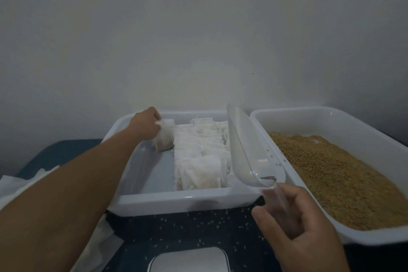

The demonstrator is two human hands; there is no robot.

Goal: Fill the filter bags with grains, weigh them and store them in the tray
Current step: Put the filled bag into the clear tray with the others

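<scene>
We are at the storing step. Our left hand point(146, 122) reaches to about eleven o'clock and pinches a filled filter bag point(164, 137) by its top edge, its grip pressed onto the cloth, standing the bag at the far left of the white tray point(167, 202), just beside the rows of stored bags point(199, 157) that fill the tray's right half. Our right hand point(295, 225), at about four o'clock, curls its grip round the handle of a clear scoop point(247, 146), which looks empty and tilts up over the tray's right rim. The grain tub point(335, 172) sits at two o'clock, and the scale point(187, 259) at six o'clock on the dark desk point(198, 227), among spilled grains. We judge the next move calls for releasing the bag so it stays upright, then fetching a fresh empty bag and dipping the scoop into the grains.
</scene>
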